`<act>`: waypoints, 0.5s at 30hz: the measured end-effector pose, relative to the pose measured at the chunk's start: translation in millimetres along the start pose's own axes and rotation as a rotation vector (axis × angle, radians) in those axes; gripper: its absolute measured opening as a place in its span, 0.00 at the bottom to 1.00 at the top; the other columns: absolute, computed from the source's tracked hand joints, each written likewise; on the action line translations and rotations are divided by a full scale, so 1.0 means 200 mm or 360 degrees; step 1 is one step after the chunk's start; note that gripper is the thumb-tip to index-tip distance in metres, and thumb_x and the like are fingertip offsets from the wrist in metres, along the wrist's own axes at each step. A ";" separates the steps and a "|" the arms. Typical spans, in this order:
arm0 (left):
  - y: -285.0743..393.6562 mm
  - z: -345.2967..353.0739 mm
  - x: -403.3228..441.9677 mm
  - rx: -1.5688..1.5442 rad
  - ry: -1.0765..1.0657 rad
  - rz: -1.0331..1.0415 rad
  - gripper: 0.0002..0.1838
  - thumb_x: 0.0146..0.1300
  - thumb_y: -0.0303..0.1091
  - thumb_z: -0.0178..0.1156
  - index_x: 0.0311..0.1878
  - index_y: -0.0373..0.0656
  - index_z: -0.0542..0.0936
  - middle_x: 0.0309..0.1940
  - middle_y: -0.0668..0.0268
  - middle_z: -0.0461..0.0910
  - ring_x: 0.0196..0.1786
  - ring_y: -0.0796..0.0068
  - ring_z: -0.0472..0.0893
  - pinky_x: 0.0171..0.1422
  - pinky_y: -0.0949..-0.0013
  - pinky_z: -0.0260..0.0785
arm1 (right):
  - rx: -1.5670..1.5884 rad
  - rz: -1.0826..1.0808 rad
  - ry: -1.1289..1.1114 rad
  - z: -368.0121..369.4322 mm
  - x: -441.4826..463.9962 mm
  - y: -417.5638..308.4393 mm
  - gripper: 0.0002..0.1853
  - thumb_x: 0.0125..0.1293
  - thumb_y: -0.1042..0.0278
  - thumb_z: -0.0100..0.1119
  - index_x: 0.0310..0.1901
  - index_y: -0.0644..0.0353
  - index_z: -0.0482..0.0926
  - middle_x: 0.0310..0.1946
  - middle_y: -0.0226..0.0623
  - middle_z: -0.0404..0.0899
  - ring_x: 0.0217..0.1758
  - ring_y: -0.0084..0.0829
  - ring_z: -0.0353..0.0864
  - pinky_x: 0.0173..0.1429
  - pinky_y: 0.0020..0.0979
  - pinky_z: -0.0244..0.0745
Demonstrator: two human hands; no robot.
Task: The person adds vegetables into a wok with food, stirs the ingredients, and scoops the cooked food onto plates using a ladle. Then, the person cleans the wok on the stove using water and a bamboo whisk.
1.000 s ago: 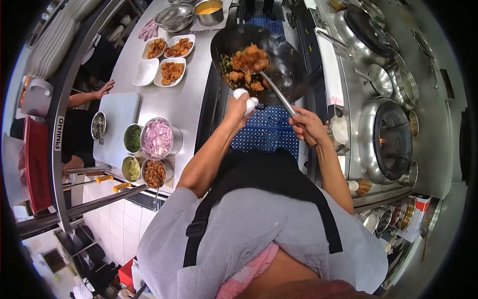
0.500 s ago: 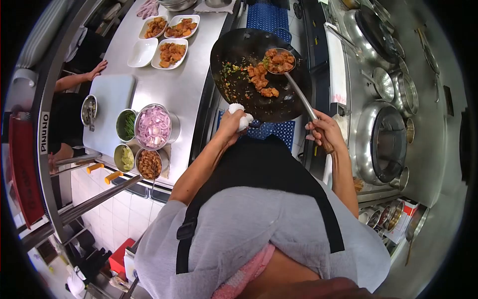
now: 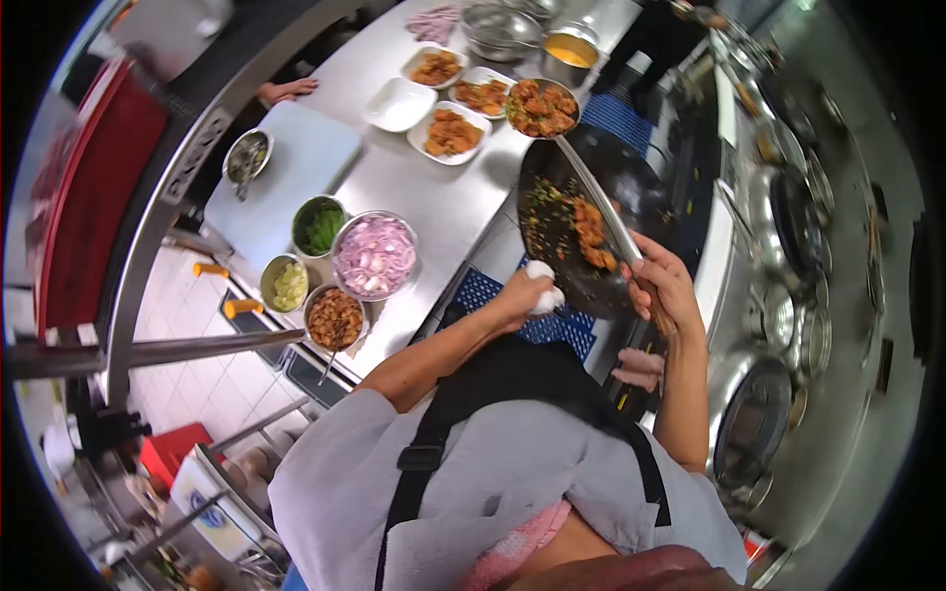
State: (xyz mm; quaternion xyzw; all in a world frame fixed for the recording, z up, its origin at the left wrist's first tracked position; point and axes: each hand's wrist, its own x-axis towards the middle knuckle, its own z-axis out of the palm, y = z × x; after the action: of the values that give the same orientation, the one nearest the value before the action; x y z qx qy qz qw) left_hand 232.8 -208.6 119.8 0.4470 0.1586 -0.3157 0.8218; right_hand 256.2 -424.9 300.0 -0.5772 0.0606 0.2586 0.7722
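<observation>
My right hand (image 3: 662, 284) grips the long handle of a ladle (image 3: 589, 182), whose bowl is heaped with glazed brown fried pieces (image 3: 542, 106) flecked with green. That bowl hangs at the wok's far left rim, close to the white dishes. Wrapped in a white cloth (image 3: 542, 281), my left hand (image 3: 517, 300) is closed at the near edge of the black wok (image 3: 631, 167), its handle mostly hidden. A few fried pieces (image 3: 591, 234) and chopped bits lie inside the wok. Three white dishes hold similar pieces, one being the nearest dish (image 3: 481, 141); another white dish (image 3: 397, 105) is bare.
Bowls of sliced red onion (image 3: 374, 254), green leaves (image 3: 320, 227), pale green chunks (image 3: 287, 284) and browned bits (image 3: 335, 320) stand on the steel counter (image 3: 434, 212). Another person's hand (image 3: 288, 91) rests by a white board (image 3: 296, 153). Steel pans (image 3: 754, 419) line the right.
The loaded ladle has risen out of the wok and moved left toward the dishes. Both hands still hold on. The whole view has turned and shifted, with the counter now nearer the middle.
</observation>
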 end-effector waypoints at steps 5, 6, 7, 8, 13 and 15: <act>-0.01 0.01 -0.01 -0.0018 -0.0069 0.0082 0.14 0.65 0.32 0.58 0.52 0.39 0.77 0.36 0.62 0.82 0.31 0.72 0.82 0.29 0.69 0.75 | -0.0308 -0.0056 -0.0341 0.32 0.55 -0.06 0.29 0.69 0.77 0.56 0.72 0.69 0.67 0.34 0.36 0.78 0.20 0.17 0.73 0.17 0.20 0.69; 0.01 0.01 -0.02 0.0015 -0.0064 0.0067 0.14 0.65 0.32 0.59 0.52 0.38 0.76 0.36 0.62 0.82 0.31 0.72 0.82 0.29 0.69 0.75 | -0.0371 -0.0059 -0.0391 0.37 0.66 -0.05 0.29 0.69 0.77 0.56 0.72 0.70 0.67 0.34 0.36 0.79 0.20 0.17 0.72 0.17 0.19 0.68; 0.02 0.01 -0.04 0.0052 -0.0051 0.0021 0.15 0.64 0.34 0.59 0.51 0.37 0.76 0.36 0.62 0.82 0.31 0.72 0.82 0.29 0.69 0.75 | -0.0441 -0.0057 -0.0412 0.42 0.76 -0.03 0.30 0.68 0.78 0.57 0.72 0.70 0.67 0.34 0.35 0.79 0.20 0.17 0.73 0.17 0.20 0.68; 0.01 0.00 -0.03 0.0044 -0.0040 0.0042 0.15 0.64 0.34 0.60 0.51 0.36 0.76 0.36 0.62 0.82 0.30 0.72 0.82 0.29 0.69 0.75 | -0.0510 -0.0055 -0.0434 0.46 0.85 0.00 0.30 0.68 0.78 0.58 0.72 0.71 0.67 0.33 0.35 0.79 0.21 0.18 0.74 0.17 0.20 0.69; -0.03 -0.03 -0.02 0.0090 -0.0013 0.0032 0.16 0.61 0.32 0.60 0.50 0.35 0.77 0.35 0.61 0.81 0.30 0.71 0.81 0.29 0.67 0.73 | -0.1014 -0.0163 -0.0285 0.59 1.13 0.27 0.36 0.63 0.79 0.62 0.74 0.68 0.66 0.29 0.33 0.77 0.18 0.20 0.75 0.18 0.25 0.69; -0.05 -0.03 -0.02 0.0052 0.0006 0.0069 0.16 0.59 0.30 0.60 0.50 0.35 0.77 0.36 0.62 0.81 0.33 0.70 0.82 0.34 0.66 0.74 | -0.1178 -0.0246 -0.0179 0.60 1.16 0.34 0.35 0.63 0.79 0.62 0.74 0.66 0.67 0.29 0.33 0.78 0.18 0.20 0.75 0.19 0.26 0.69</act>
State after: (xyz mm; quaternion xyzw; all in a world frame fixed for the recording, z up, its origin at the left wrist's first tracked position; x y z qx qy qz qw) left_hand 223.1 -205.7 111.8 0.4643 0.1454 -0.2996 0.8207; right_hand 397.8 -224.2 189.3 -0.8048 -0.1230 0.2351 0.5309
